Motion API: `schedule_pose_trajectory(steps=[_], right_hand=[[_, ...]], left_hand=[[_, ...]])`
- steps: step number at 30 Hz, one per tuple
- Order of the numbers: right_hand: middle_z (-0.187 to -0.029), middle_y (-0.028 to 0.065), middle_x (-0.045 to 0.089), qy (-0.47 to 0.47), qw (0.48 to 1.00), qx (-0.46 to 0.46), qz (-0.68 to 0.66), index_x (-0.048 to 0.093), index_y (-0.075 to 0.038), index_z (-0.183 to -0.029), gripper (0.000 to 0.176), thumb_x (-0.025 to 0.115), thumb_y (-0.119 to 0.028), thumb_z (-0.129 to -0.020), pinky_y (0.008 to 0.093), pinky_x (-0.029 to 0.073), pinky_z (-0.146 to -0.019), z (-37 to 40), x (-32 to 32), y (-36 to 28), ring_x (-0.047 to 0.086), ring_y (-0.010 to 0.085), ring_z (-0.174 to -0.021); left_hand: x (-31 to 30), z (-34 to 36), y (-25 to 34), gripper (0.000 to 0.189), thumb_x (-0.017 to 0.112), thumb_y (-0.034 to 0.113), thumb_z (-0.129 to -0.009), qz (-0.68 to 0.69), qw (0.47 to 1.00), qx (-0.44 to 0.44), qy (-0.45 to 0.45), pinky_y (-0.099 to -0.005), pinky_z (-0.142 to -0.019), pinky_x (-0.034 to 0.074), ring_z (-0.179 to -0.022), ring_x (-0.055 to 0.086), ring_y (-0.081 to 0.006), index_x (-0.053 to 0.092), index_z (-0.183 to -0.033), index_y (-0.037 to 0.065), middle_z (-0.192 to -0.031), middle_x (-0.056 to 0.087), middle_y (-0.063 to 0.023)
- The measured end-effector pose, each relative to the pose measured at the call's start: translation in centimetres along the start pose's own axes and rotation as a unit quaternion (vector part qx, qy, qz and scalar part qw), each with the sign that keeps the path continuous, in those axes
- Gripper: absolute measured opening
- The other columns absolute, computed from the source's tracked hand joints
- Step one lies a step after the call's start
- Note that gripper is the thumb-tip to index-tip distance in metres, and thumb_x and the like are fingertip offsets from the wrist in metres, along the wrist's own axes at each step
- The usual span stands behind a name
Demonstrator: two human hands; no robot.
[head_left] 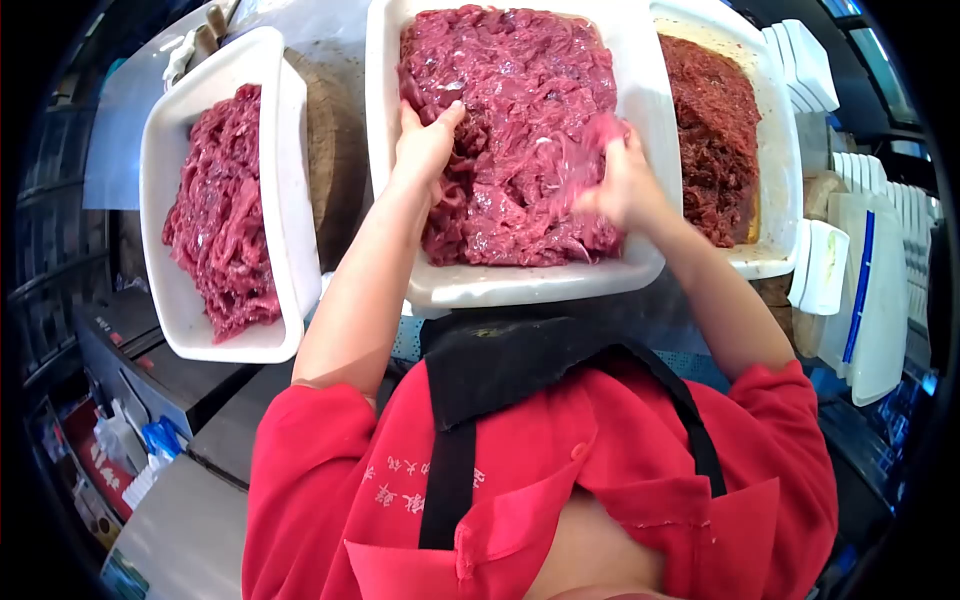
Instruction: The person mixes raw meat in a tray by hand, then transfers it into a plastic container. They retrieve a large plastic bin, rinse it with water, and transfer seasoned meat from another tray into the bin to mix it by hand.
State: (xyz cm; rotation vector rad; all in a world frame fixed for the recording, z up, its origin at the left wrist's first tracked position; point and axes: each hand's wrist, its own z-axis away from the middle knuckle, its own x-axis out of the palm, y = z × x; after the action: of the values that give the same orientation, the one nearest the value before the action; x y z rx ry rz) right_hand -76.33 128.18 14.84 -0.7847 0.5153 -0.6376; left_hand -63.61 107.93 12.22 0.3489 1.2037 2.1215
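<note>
Raw sliced red meat point(530, 150) fills much of a large white tub point(520, 288) in front of me. My left hand point(428, 152) touches the meat along the tub's left side, its thumb and a finger spread apart and its other fingers partly hidden. On the right side of the same tub, my right hand point(632, 190) is smeared by motion. Its fingers and thumb curl around some pink meat slices at the edge of the pile.
Left stands a white tub point(292, 200) of sliced meat, beside a round wooden block point(335, 150). Right is another white tub point(787, 180) holding darker, reddish-brown meat point(712, 140). White trays point(805, 65) and a clear lid with a blue strip point(858, 285) lie farther right.
</note>
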Motion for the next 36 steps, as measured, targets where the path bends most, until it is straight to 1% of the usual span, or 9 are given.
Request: schedule_pose_trajectory(steps=[1, 5, 11, 18, 21, 23, 26, 30, 36], right_hand=[[-0.125, 0.021, 0.047, -0.085, 0.959, -0.056, 0.265, 0.026, 0.006, -0.13, 0.086, 0.081, -0.019, -0.069, 0.0374, 0.045, -0.096, -1.2, -1.9, -0.2, 0.051, 0.0319, -0.114], [-0.106, 0.0139, 0.064, -0.128, 0.982, 0.021, -0.135, 0.043, 0.007, -0.127, 0.072, 0.081, -0.007, -0.068, 0.0373, 0.046, -0.095, -3.7, 2.9, -3.7, 0.062, 0.0201, -0.099], [-0.104, 0.0092, 0.064, -0.166, 0.972, -0.107, -0.125, 0.062, -0.005, -0.109, 0.033, 0.066, 0.002, -0.077, 0.0364, 0.049, -0.093, -1.0, 3.7, -5.7, 0.06, 0.0203, -0.1], [-0.092, 0.0086, 0.063, -0.067, 0.929, -0.339, -0.135, 0.06, 0.0, -0.098, 0.025, 0.056, 0.009, -0.075, 0.0323, 0.051, -0.073, 5.5, 0.6, -14.9, 0.061, 0.0188, -0.081], [-0.085, 0.0087, 0.065, 0.005, 0.925, -0.348, -0.156, 0.064, 0.0, -0.091, 0.02, 0.058, 0.007, -0.073, 0.0314, 0.049, -0.07, 5.0, 0.8, -15.6, 0.06, 0.0172, -0.08], [-0.105, 0.0182, 0.064, 0.006, 0.942, -0.277, 0.187, 0.052, 0.0, -0.118, 0.042, 0.061, -0.007, -0.077, 0.0466, 0.052, -0.083, 0.7, 1.0, -11.2, 0.064, 0.031, -0.094], [-0.127, 0.0195, 0.051, -0.1, 0.691, -0.478, 0.533, 0.051, -0.002, -0.123, 0.055, 0.062, -0.01, -0.07, 0.0474, 0.031, -0.106, 0.8, 2.3, -0.8, 0.047, 0.0332, -0.121], [-0.114, 0.0135, 0.05, -0.234, 0.754, -0.302, 0.534, 0.051, -0.007, -0.115, 0.057, 0.075, -0.014, -0.064, 0.0462, 0.044, -0.093, 5.6, -0.3, -1.6, 0.045, 0.0409, -0.112], [-0.142, 0.0299, 0.021, 0.048, 0.79, -0.293, 0.536, 0.023, -0.01, -0.142, 0.093, 0.071, -0.002, -0.064, 0.0491, 0.034, -0.105, -4.6, -0.6, -4.8, 0.031, 0.0533, -0.125]], left_hand=[[0.8, 0.3, 0.4, 0.092, 0.065, 0.035, -0.083, 0.042, 0.997, -0.058, -0.001, -0.05, -0.101, 0.034, -0.128, 0.038, -0.0339, 0.005, -0.148, 0.011, -0.144, 0.033, -0.0197], [2.9, -1.5, 1.4, 0.098, 0.064, 0.055, -0.078, 0.078, 0.979, -0.147, -0.119, -0.0612, -0.104, 0.018, -0.136, 0.024, -0.0381, 0.009, -0.148, 0.012, -0.151, 0.021, -0.0148], [1.7, 1.3, 5.5, 0.061, 0.071, 0.047, -0.072, 0.055, 0.97, -0.079, -0.225, -0.0513, -0.094, 0.041, -0.12, 0.047, -0.0279, 0.061, -0.116, 0.006, -0.122, 0.055, -0.0181], [0.4, 5.8, 11.8, 0.029, 0.06, -0.003, -0.077, 0.175, 0.92, 0.24, -0.257, -0.0301, -0.07, 0.056, -0.076, 0.067, -0.02, 0.06, -0.106, -0.004, -0.095, 0.067, -0.0144], [1.1, 6.4, 10.7, 0.032, 0.064, -0.004, -0.067, -0.092, 0.89, 0.435, -0.098, -0.0355, -0.073, 0.053, -0.083, 0.065, -0.0229, 0.063, -0.097, 0.003, -0.095, 0.065, -0.0117], [0.8, 4.2, 5.5, 0.031, 0.066, 0.003, -0.064, -0.411, 0.749, 0.518, -0.041, -0.0413, -0.08, 0.051, -0.09, 0.063, -0.0288, 0.063, -0.095, 0.004, -0.101, 0.062, -0.0172], [0.4, 7.5, 0.5, 0.031, 0.066, 0.017, -0.07, -0.551, 0.731, 0.329, -0.231, -0.0412, -0.083, 0.048, -0.093, 0.061, -0.0354, 0.064, -0.098, 0.003, -0.1, 0.061, -0.0216], [-0.2, 10.1, 4.5, 0.032, 0.067, 0.028, -0.074, -0.523, 0.804, 0.142, -0.245, -0.0418, -0.081, 0.05, -0.085, 0.064, -0.0355, 0.069, -0.096, 0.005, -0.089, 0.066, -0.0198], [2.3, -3.4, 4.7, 0.12, 0.085, 0.037, -0.055, -0.491, 0.845, 0.212, 0.007, -0.0485, -0.11, 0.025, -0.135, 0.017, -0.0466, 0.011, -0.148, 0.02, -0.145, 0.019, -0.0296]])
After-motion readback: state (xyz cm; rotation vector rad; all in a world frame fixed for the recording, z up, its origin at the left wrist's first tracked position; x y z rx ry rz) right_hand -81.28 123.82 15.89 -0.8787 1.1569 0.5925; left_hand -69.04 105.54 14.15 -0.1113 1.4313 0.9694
